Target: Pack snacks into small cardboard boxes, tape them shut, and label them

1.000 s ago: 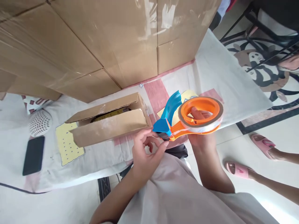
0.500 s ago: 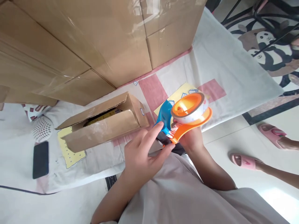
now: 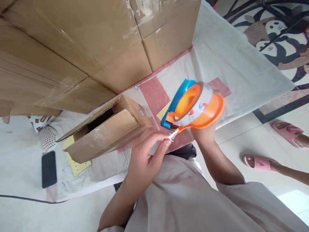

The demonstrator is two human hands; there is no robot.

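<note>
An orange and blue tape dispenser (image 3: 210, 111) with a wide tape roll is held up over the cloth by my right hand (image 3: 205, 130), whose fingers are mostly hidden beneath it. Thumb and forefinger of my left hand (image 3: 147, 154) pinch the tape's free end (image 3: 172, 136) at the dispenser's lower tip. Just left of my left hand lies a long cardboard box (image 3: 103, 135) with its top flaps raised; its inside is dark.
Large taped cardboard boxes (image 3: 103, 42) stand along the back. At the left are a black phone (image 3: 49, 169), a white perforated object (image 3: 47, 138) and a yellow sheet (image 3: 79, 167). A person's feet in pink slippers (image 3: 260, 162) are at the right.
The dispenser has turned in my right hand, its blue part now behind the roll. My left fingers have closed on the tape end. The view has shifted slightly.
</note>
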